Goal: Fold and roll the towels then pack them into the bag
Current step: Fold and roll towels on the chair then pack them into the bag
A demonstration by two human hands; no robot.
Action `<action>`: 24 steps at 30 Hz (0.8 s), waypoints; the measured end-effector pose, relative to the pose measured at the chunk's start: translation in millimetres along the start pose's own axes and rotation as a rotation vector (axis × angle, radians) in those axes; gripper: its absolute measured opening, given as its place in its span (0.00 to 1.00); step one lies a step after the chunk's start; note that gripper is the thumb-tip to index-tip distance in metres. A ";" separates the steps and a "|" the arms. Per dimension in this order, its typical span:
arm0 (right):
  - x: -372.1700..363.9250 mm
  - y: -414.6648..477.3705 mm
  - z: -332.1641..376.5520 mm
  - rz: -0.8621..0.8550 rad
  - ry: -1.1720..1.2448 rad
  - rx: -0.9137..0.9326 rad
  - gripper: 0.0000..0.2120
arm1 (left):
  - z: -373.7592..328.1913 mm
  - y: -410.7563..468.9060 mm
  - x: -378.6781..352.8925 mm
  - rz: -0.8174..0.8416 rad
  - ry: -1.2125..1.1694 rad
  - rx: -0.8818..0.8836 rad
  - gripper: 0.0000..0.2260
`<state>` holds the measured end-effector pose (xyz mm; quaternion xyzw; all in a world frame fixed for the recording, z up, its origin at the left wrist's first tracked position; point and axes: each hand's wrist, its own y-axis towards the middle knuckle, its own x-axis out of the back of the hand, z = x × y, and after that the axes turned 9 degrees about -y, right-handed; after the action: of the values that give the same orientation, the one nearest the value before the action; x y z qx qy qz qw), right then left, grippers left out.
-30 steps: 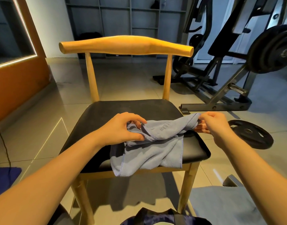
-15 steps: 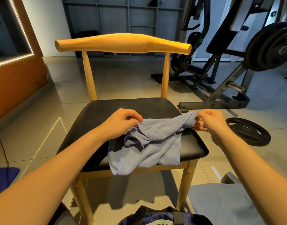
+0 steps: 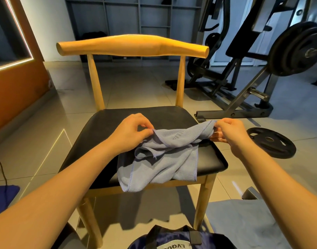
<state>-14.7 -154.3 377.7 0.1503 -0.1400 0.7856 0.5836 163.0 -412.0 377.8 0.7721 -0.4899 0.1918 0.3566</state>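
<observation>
Straightening of a blue-grey towel (image 3: 163, 164) ahead of its first fold. The towel lies crumpled on the front half of the black seat of a wooden chair (image 3: 107, 126), its lower hem hanging over the seat's front edge. The seat serves as the working surface, presumably because it gives flat support within arm's reach. The left hand (image 3: 130, 131) pinches the stitched upper hem between thumb and fingertips above the middle of the seat. The right hand (image 3: 229, 133), fingers curled, grips the bunched corner at the seat's side edge. Holding one hem at two points and drawing them apart probably tensions the cloth, so that twists fall out and corners can be matched. A dark blue bag (image 3: 172, 239) sits on the floor just in front of the chair's front legs, handy for packing; whether it is open cannot be told. A second pale cloth (image 3: 244, 223), likely another towel, lies on the floor beside the chair's front leg on the person's right.
</observation>
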 end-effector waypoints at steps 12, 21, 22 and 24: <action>-3.5 -2.3 -1.4 -0.023 0.079 -0.117 0.08 | -32.2 -25.1 4.2 -0.050 0.150 -0.424 0.07; -3.9 2.2 -5.8 -0.013 0.089 -0.107 0.08 | -28.5 -47.4 8.3 0.198 0.278 -0.427 0.12; -3.7 2.5 -6.3 -0.010 0.087 -0.105 0.08 | -26.5 -49.6 7.0 0.213 0.316 -0.440 0.15; -3.7 3.2 -7.7 0.000 0.090 -0.101 0.07 | -22.3 -50.9 3.7 0.228 0.419 -0.467 0.20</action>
<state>-17.3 -155.4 369.0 0.0851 -0.1529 0.7834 0.5964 211.3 -384.3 376.7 0.5533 -0.5199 0.2674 0.5933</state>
